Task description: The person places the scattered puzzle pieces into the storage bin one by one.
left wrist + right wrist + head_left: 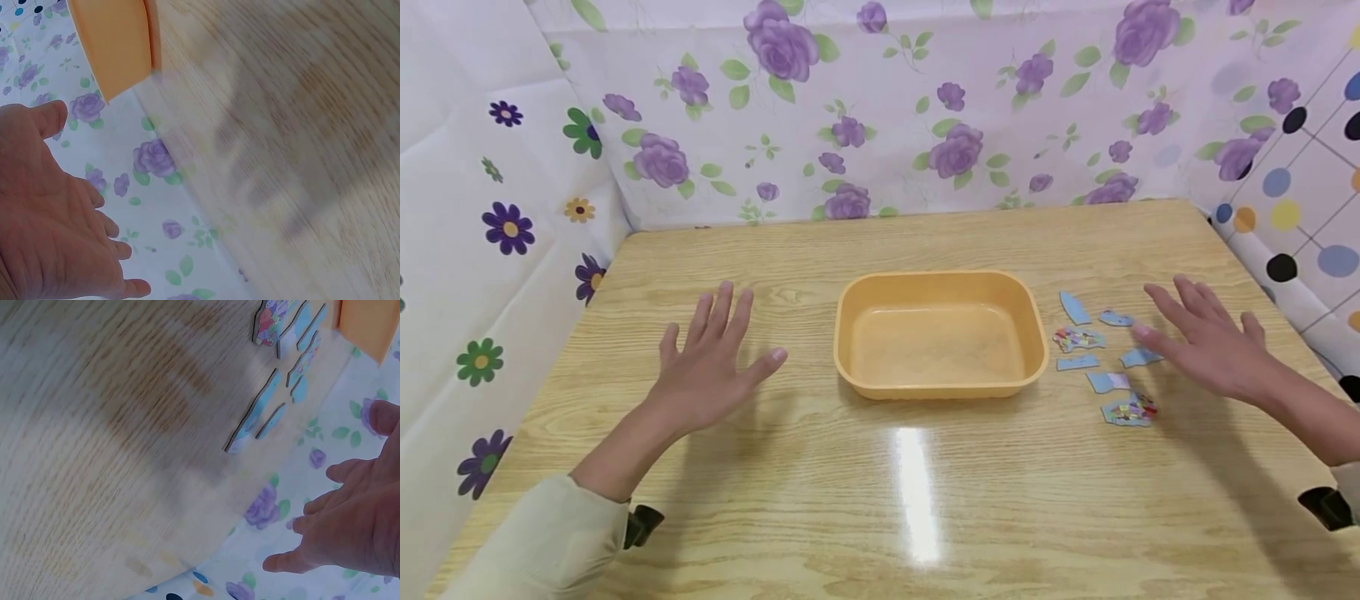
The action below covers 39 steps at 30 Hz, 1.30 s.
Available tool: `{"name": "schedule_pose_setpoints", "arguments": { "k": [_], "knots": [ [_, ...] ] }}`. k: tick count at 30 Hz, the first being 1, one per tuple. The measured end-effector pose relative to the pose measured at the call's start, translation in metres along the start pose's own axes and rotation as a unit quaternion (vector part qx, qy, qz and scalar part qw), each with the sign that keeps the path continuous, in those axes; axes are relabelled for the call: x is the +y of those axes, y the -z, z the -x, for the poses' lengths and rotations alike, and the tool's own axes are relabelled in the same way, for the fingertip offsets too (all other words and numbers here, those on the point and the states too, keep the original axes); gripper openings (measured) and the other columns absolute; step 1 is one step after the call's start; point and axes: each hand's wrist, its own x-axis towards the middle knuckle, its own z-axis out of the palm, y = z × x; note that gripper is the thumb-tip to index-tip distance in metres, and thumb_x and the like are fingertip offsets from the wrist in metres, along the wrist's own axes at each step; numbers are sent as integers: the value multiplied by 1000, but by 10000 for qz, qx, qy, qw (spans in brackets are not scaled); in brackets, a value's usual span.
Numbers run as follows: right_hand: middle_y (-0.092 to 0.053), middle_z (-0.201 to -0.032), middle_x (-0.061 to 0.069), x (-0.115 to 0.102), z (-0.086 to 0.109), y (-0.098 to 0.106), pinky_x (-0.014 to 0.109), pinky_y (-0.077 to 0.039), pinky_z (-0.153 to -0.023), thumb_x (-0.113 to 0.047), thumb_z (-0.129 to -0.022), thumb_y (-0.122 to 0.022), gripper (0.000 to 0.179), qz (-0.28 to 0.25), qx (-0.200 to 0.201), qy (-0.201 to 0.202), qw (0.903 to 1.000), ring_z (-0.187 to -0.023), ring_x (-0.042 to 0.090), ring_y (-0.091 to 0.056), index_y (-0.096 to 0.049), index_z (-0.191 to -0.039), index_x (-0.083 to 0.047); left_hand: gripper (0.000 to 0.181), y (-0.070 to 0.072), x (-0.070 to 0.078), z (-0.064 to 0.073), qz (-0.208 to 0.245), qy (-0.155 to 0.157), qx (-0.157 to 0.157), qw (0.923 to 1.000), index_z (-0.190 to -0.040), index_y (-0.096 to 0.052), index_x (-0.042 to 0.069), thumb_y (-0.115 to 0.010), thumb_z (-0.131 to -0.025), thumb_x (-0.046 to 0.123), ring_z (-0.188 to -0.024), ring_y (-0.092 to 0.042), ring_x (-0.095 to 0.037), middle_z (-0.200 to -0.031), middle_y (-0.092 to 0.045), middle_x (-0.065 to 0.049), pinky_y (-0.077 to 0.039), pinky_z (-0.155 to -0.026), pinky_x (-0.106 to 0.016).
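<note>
Both hands hover above the table with fingers spread and nothing in them. In the head view my left hand (703, 375) is left of an orange plastic tub (940, 390), well apart from it. My right hand (1213, 346) hangs at the right, its thumb near several flat blue pieces that look like puzzle pieces. Among them are a long blue piece (1075, 307), a piece with a colourful pattern (1078, 339) and another patterned piece (1129, 411). The right wrist view shows the pieces' dark edges, with the right hand (356, 506) apart from them.
The wood-grain table (820, 500) has a bright glare streak in front of the tub. Flowered cloth (887, 108) hangs behind it and at the left, and dotted cloth (1300, 183) at the right. The tub has low walls and stands mid-table.
</note>
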Motion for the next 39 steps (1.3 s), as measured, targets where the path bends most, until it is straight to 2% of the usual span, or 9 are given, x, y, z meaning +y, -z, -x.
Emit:
{"name": "schedule_pose_setpoints", "arguments": {
  "k": [5, 17, 24, 30, 35, 39],
  "knots": [
    [19, -156, 20, 0, -4, -1, 81, 7, -92, -51, -101, -34, 73, 66, 62, 54, 9999, -140, 48, 16, 2, -156, -17, 88, -1, 4, -2, 54, -25, -67, 10000, -153, 15, 20, -29, -94, 69, -143, 25, -25, -156, 26, 0, 12, -104, -71],
    [14, -157, 23, -1, -12, -2, 80, 3, -92, -50, -102, -33, 72, 97, 22, 110, 9999, -139, 54, 8, -3, -156, -13, 89, -7, 14, -7, 99, -133, -104, 9998, -154, 13, 20, -31, -93, 70, -144, 23, -25, -157, 24, -1, 10, -105, -70],
    [7, -156, 28, -4, -20, -1, 80, -4, -92, -50, -101, -35, 72, 54, 45, 196, 9998, -137, 58, 4, -8, -156, -11, 90, -9, 18, -9, 131, -174, -132, 9997, -154, 12, 20, -32, -93, 70, -143, 23, -25, -156, 25, -1, 11, -106, -69],
    [-3, -154, 33, -3, -27, -2, 82, -10, -86, -50, -101, -39, 73, -108, -57, 219, 9997, -132, 64, 0, -11, -155, -10, 92, -12, 22, -12, 231, -284, -76, 9993, -155, 7, 19, -37, -92, 70, -145, 18, -27, -158, 22, -2, 8, -107, -69],
    [-6, -151, 36, 0, -32, -1, 82, -15, -82, -47, -100, -43, 74, -325, -183, 255, 9990, -131, 65, -1, -12, -155, -10, 95, -14, 26, -15, 406, -372, -75, 9985, -156, 3, 18, -42, -90, 69, -146, 14, -31, -159, 18, -4, 6, -107, -68],
    [-7, -150, 37, 3, -34, 0, 82, -14, -81, -44, -100, -46, 73, -547, -237, 325, 9977, -130, 66, 0, -14, -155, -9, 96, -17, 29, -16, 547, -416, -82, 9976, -156, 0, 17, -46, -89, 69, -146, 9, -34, -160, 14, -6, 5, -108, -67]
  ]
}}
